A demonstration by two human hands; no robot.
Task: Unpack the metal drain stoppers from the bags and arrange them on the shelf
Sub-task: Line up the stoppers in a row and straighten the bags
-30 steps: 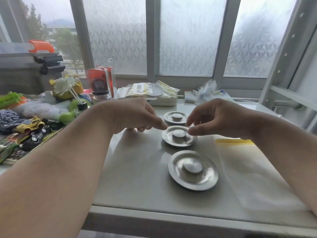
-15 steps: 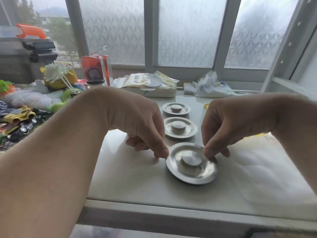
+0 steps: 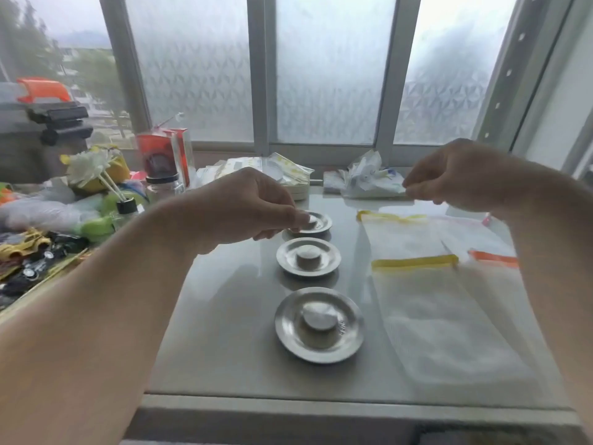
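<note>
Three metal drain stoppers sit in a neat line down the middle of the shelf (image 3: 224, 316), running away from the camera: the near stopper (image 3: 319, 324) largest in view, the middle stopper (image 3: 308, 256) just behind it, and the far stopper (image 3: 313, 223) at the back, each apart from the next and each dome-up. The left hand (image 3: 247, 207) is right there at the far stopper, fingers curled down with the fingertips (image 3: 300, 216) pinching its raised centre knob. Over on the other side, the right hand (image 3: 455, 175) is up off the surface, fingers drawn together in a loose pinch; whether it has anything between them, I cannot tell. Beneath and in front of it lie flat clear bags (image 3: 442, 316) with yellow zip strips, and one with an orange strip (image 3: 494, 260) at the edge. A crumpled pile of plastic wrapping (image 3: 365, 176) rests at the back by the frosted window (image 3: 324, 69). Off to the left, a jumble of toy cars (image 3: 29, 248) and a white flower diffuser (image 3: 93, 165).
</note>
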